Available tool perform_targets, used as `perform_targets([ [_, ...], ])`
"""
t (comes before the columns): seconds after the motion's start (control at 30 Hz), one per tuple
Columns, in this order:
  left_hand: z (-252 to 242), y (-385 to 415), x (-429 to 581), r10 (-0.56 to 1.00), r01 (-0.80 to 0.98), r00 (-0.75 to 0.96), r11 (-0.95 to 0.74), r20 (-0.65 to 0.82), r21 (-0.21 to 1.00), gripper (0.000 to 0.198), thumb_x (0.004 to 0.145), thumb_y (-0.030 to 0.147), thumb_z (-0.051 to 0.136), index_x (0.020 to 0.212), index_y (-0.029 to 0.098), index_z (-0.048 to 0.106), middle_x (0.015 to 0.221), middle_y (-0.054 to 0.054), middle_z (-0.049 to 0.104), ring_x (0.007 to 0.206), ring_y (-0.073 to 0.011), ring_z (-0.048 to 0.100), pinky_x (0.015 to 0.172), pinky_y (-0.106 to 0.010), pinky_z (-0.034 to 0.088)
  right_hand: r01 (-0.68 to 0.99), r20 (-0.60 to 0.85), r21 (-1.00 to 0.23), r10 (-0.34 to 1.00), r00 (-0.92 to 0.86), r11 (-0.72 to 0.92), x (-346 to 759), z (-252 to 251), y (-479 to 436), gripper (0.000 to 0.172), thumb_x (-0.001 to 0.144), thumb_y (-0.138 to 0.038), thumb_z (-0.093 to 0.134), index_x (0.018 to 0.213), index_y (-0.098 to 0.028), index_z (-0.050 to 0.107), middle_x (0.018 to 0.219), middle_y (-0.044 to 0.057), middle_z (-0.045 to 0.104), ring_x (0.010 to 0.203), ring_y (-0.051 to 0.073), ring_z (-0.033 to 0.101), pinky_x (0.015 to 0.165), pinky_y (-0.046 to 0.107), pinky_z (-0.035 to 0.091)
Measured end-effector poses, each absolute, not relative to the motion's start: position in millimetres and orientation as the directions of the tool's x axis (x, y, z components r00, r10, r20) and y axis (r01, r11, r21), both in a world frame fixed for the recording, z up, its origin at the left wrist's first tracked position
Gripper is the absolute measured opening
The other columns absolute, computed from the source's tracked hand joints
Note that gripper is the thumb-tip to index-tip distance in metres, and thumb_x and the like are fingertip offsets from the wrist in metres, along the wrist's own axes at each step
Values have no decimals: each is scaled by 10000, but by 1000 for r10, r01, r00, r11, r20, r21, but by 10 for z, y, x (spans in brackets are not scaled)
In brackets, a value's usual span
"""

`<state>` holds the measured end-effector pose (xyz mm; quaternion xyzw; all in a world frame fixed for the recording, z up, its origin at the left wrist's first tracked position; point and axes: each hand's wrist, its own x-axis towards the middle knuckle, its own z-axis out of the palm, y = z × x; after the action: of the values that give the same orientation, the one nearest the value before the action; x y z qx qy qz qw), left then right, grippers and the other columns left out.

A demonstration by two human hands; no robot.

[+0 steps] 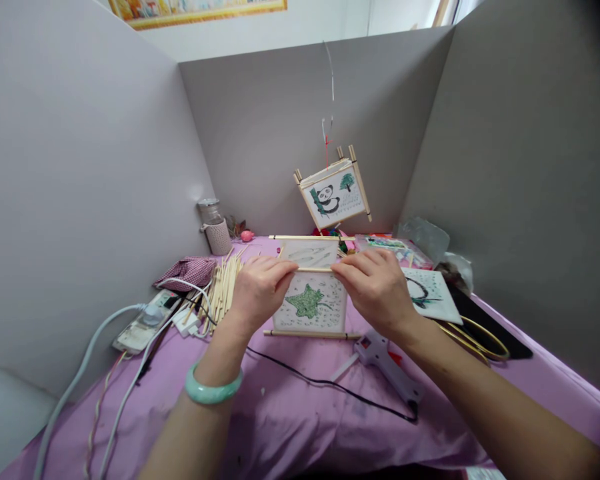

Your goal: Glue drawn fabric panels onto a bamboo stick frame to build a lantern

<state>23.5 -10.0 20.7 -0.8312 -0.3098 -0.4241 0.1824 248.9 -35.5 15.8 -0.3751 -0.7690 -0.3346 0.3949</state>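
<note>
My left hand (261,288), with a pale green bangle on the wrist, pinches the left end of a thin wooden stick (314,269). The fingertips of my right hand (376,287) close on that stick's right end. It lies along the upper edge of a white panel (293,320) printed with a green leaf, part of a lantern on the table. A second white panel (313,253) with grey marks shows behind it. Wooden bars (310,335) run along the lantern's near and far sides. Below my right hand lies a glue gun (387,367).
A panda lantern (334,193) hangs from a wire at the back. Loose wooden sticks (225,287), a power strip (143,323) and cables lie left, near a jar (215,227). To the right are a drawn panel (433,297) and gold hoops (485,337). Grey partitions (520,167) enclose the table.
</note>
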Motion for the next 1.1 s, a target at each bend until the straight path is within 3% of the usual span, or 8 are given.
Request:
perform_targets([
  [0.67,208,-115,211,363,648,482,-761,798,-45,155,847,133,556,956,171,660,936,-61,722,863,-200,649,792,-362,489,841,853,227,316,-415,492,2499,153,-350,99,867,-142,579,871,-193,664,868,18,707,804,161,559,806,343,350],
  [1.1,260,-144,181,387,611,493,-792,779,7,161,827,193,623,978,172,677,949,-85,725,890,-216,657,803,-385,510,835,845,219,330,-420,504,2506,166,-358,120,890,-164,549,879,-193,664,870,25,709,819,164,561,815,349,344],
])
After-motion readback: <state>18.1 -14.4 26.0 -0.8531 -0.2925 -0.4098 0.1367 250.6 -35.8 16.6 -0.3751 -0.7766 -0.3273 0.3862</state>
